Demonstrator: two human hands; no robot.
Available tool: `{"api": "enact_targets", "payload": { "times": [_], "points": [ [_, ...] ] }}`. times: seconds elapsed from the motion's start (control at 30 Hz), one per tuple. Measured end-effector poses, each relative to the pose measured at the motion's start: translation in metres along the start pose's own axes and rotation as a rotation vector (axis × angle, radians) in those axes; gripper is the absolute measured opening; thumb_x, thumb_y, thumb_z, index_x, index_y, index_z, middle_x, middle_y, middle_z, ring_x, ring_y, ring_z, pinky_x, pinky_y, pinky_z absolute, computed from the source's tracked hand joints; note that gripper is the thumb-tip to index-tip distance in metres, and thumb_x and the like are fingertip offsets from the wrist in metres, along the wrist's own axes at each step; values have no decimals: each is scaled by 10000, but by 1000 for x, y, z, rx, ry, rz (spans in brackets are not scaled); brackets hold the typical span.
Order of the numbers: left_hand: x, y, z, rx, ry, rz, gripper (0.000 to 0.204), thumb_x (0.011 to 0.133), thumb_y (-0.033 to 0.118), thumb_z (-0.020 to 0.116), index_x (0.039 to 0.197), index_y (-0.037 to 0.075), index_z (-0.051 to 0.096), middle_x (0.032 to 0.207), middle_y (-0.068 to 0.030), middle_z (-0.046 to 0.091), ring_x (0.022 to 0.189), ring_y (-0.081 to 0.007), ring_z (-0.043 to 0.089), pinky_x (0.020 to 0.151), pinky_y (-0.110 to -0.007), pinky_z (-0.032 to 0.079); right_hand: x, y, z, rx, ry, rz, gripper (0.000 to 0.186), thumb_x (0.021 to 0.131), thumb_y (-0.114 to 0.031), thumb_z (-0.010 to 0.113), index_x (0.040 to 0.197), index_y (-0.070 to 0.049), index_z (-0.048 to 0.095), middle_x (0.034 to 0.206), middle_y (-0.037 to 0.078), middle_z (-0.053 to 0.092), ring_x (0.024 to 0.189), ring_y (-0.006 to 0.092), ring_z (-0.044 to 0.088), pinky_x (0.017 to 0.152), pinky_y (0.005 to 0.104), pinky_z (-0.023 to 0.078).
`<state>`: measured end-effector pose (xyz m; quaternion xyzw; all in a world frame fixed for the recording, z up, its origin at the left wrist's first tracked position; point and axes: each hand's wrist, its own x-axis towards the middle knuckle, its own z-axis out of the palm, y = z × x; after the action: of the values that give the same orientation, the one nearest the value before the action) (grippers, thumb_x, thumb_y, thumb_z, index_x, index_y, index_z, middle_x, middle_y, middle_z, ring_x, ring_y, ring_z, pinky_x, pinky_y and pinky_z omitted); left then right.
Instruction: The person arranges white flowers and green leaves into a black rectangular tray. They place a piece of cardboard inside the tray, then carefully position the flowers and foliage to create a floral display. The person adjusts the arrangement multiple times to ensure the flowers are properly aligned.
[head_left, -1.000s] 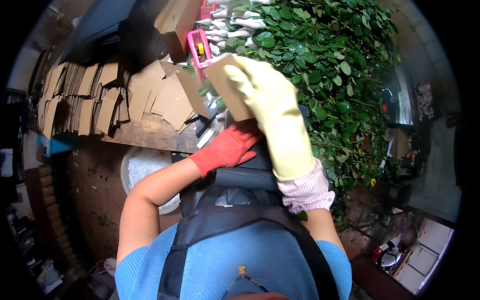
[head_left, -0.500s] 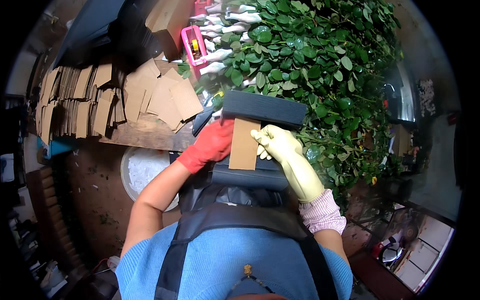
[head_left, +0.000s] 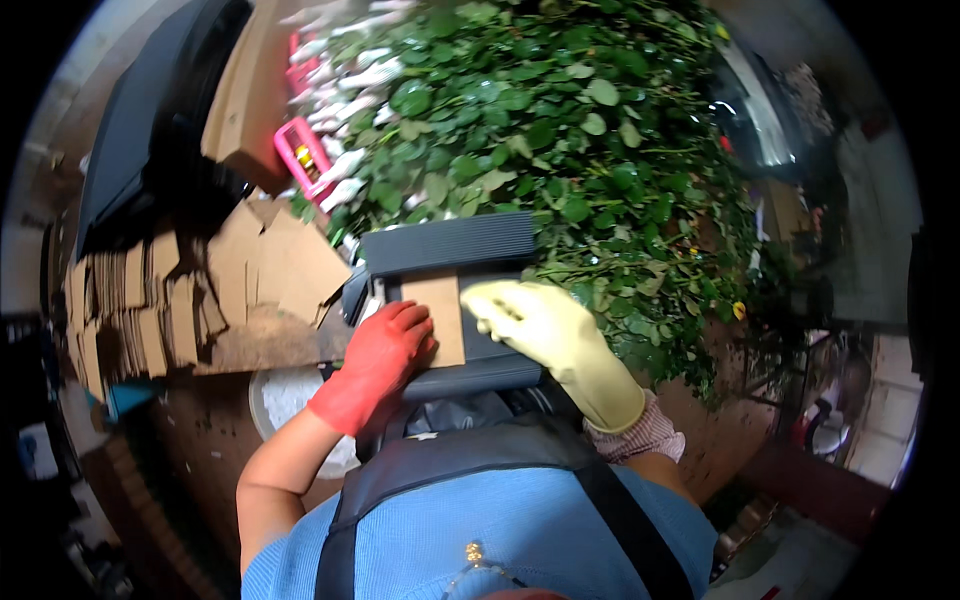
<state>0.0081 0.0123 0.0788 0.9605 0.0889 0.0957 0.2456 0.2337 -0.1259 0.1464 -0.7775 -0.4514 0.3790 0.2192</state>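
Observation:
A strip of brown cardboard (head_left: 447, 318) lies on a dark ribbed sheet (head_left: 450, 243) in front of my body; the sheet's far and near flaps are bent up. My left hand (head_left: 385, 345), in a red rubber glove, rests with its fingers laid out over the cardboard's left side. In a pale yellow glove, my right hand (head_left: 520, 318) is at the cardboard's right edge, fingers loosely bent and nothing visible in them. Whether its fingertips touch the cardboard I cannot tell.
Leafy green stems (head_left: 560, 130) with white-netted heads (head_left: 350, 110) fill the far side. Stacked cardboard pieces (head_left: 140, 300) and loose ones (head_left: 270, 265) cover the wooden table (head_left: 270, 345) at left. A pink tape dispenser (head_left: 303, 160) stands beyond; a white tub (head_left: 285, 400) sits below.
My head view has shifted. My right hand has let go of the cardboard's edge, and the strip lies lower on the sheet. My left hand has spread its fingers onto it.

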Motion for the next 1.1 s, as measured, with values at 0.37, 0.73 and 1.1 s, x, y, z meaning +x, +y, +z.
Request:
{"api": "enact_targets", "payload": {
  "times": [0.37,0.73,1.1],
  "points": [
    [-3,-4,10,96,34,17,288,849,108,781,1135,90,748,1268,-82,725,1331,-383,604,1184,-582,416,114,118,-67,-1008,105,137,388,988,-183,625,1349,-284,726,1709,49,402,1566,260,373,1314,414,224],
    [-51,-48,19,-603,-172,-275,747,865,465,784,1482,107,565,1443,-133,632,1396,-342,557,1239,-556,314,-55,20,-103,-672,599,-829,426,796,-80,687,1219,-48,718,931,41,750,657,247,619,560,391,515],
    [-11,-14,-17,-305,-123,-127,948,747,341,920,1560,109,493,1470,-195,601,1458,-415,479,1260,-623,235,-99,99,-39,97,268,300,345,946,-265,718,744,13,691,665,177,565,619,272,480,622,436,416]
  ]
}}
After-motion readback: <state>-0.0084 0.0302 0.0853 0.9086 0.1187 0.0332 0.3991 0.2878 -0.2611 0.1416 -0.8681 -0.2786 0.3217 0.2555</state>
